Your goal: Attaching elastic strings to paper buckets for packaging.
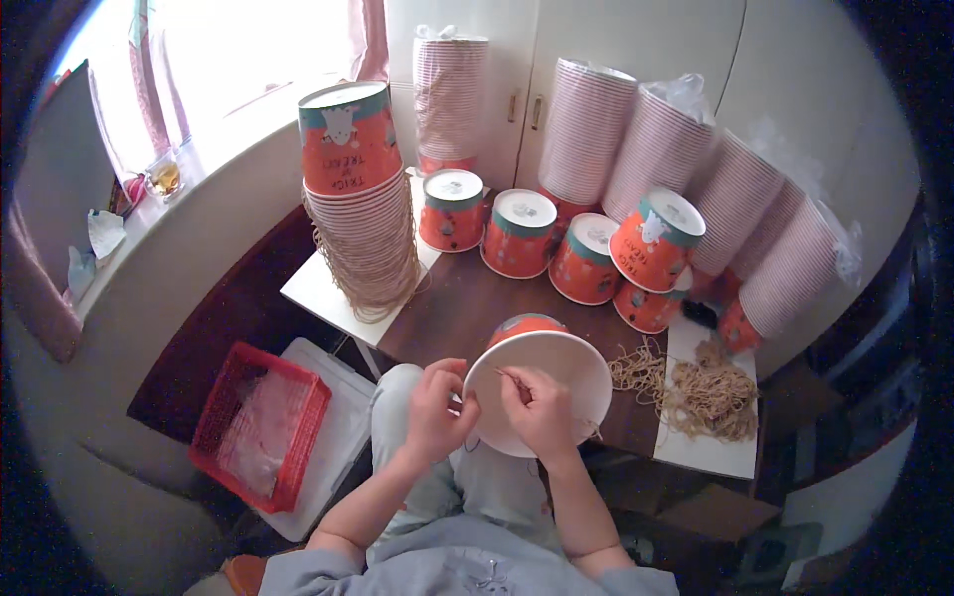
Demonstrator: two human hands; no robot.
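Observation:
An orange paper bucket point(542, 372) with a white inside lies tilted toward me at the front edge of the brown table point(467, 303). My left hand point(437, 407) grips its near rim on the left. My right hand point(537, 407) rests over the opening and pinches a thin tan string point(512, 375) against the rim. A pile of tan strings point(696, 387) lies on the table to the right of the bucket.
A tall stack of orange buckets with strings point(363, 209) stands at the left. Several single upturned buckets point(522, 233) sit in a row behind. Long stacks of buckets in plastic point(696, 179) lean against white cupboards. A red basket point(260, 422) is on the floor, left.

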